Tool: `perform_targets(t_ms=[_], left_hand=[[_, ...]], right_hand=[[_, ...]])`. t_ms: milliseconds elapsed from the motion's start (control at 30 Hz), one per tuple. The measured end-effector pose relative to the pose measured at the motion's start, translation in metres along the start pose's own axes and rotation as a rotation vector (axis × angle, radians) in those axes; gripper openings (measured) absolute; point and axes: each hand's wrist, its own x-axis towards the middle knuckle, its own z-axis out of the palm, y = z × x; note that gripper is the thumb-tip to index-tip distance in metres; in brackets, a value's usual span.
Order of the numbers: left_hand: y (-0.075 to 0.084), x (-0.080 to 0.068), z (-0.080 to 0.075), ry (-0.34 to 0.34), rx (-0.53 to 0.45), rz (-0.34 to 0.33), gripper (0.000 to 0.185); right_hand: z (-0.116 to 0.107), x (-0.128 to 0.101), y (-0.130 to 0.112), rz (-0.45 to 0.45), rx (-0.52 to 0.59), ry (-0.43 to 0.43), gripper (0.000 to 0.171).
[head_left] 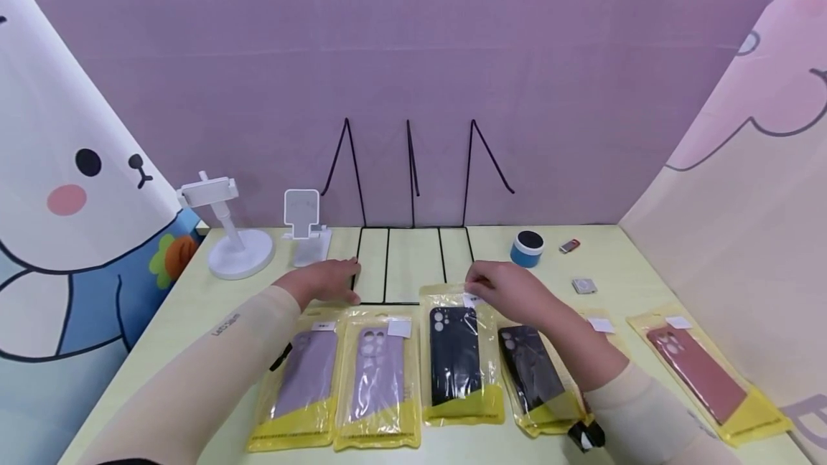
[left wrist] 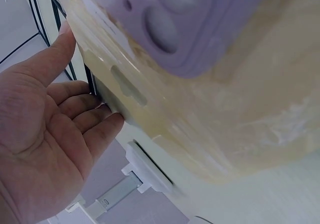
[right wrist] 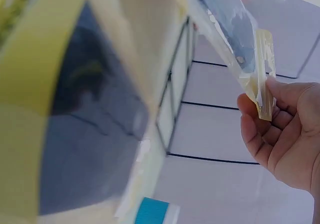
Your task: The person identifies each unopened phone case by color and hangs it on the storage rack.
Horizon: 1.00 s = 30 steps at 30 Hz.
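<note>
My right hand pinches the top edge of a clear, yellow-ended bag holding a black phone case. In the right wrist view, thumb and fingers close on the bag's top strip. My left hand rests at the left side of a black wire rack, thumb and fingers spread along its base wire. The left wrist view shows its fingers slightly bent against the wire, beside a bagged purple phone case. The rack has three upright prongs.
Bagged purple cases, a dark case and a red case lie along the front. White phone stands are at left. A blue round speaker, USB stick and small silver clip device sit right.
</note>
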Motion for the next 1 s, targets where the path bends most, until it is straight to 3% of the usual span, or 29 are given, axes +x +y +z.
perform_targets(t_ms=[300, 667, 833, 1000], left_hand=[[-0.002, 0.003, 0.003, -0.012, 0.029, 0.004, 0.073], [-0.002, 0.003, 0.003, -0.014, 0.033, -0.003, 0.075], [-0.001, 0.003, 0.001, -0.009, 0.038, 0.008, 0.074], [-0.001, 0.004, 0.001, -0.001, 0.054, 0.019, 0.073]], right_hand=[[-0.035, -0.011, -0.014, -0.055, 0.077, -0.021, 0.006], [-0.073, -0.019, -0.024, -0.113, 0.062, 0.059, 0.006], [-0.091, -0.023, -0.022, -0.087, 0.083, 0.131, 0.016], [-0.107, -0.021, -0.019, -0.072, 0.077, 0.269, 0.019]])
